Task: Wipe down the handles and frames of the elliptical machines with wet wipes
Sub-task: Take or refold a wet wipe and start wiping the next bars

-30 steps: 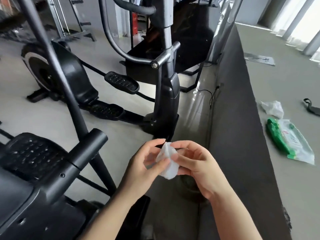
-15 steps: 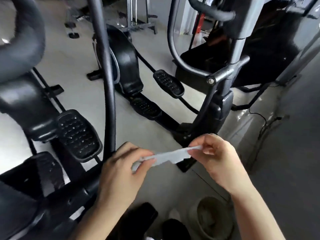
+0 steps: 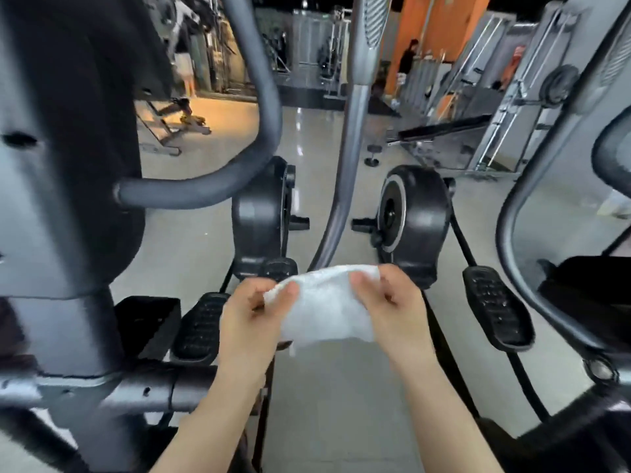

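Both hands up front: left hand [image 3: 252, 315] and right hand [image 3: 396, 303] each pinch an upper corner of the white wet wipe [image 3: 326, 305], spreading it open in mid-air. Behind the wipe rises a grey handle bar [image 3: 345, 186]; pedals [image 3: 496, 307] flank it, open floor [image 3: 334, 387] below. No readable lettering anywhere.

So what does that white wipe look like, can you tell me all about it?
The white wipe is a thin, soft-looking sheet, crinkled and spread open between both hands. The left hand pinches its left edge, the right hand its right edge. It hangs in the air above the floor, touching no machine.
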The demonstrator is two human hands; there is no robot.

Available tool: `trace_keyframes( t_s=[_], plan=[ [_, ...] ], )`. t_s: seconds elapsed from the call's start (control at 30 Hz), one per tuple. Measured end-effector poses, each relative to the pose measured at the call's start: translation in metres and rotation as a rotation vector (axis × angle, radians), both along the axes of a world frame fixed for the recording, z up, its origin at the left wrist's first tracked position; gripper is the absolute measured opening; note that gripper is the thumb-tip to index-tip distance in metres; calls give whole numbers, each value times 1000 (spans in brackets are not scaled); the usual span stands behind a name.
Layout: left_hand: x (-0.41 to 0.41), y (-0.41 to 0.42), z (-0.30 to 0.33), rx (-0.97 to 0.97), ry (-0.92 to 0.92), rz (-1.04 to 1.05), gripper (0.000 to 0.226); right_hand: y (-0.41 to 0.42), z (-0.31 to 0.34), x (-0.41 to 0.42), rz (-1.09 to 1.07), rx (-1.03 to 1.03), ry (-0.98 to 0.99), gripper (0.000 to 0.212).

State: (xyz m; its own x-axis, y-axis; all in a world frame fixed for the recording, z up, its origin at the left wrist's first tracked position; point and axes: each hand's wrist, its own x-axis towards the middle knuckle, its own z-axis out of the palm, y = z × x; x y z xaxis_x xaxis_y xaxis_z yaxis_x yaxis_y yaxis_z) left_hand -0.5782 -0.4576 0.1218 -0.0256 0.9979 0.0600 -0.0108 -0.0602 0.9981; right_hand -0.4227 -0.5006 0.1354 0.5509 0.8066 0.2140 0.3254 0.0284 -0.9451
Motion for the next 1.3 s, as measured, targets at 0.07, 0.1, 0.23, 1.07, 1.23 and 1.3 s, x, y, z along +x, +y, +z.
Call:
trace_keyframes(
  t_s=[0.07, 0.1, 0.23, 1.07, 1.23, 1.3],
  plan=[
    [5, -2, 9, 115, 97, 79, 26, 5, 10, -7, 135, 49, 162, 27],
    [7, -6, 15, 153, 77, 39, 37, 6, 16, -15, 234, 67, 277, 26],
    [4, -23, 39, 156, -38, -339, 65, 14, 36, -39, 405, 195, 347, 36],
    [-157, 122, 139, 1204, 1281, 821, 48, 272, 302, -48, -50, 891, -1813, 28],
    [-156, 123, 136, 1201, 1288, 823, 49, 281, 277, -44, 108, 816, -2156, 26],
    [-155, 124, 136, 1192, 1293, 830, 50, 286, 263, -36, 198, 907, -2047, 27]
  ],
)
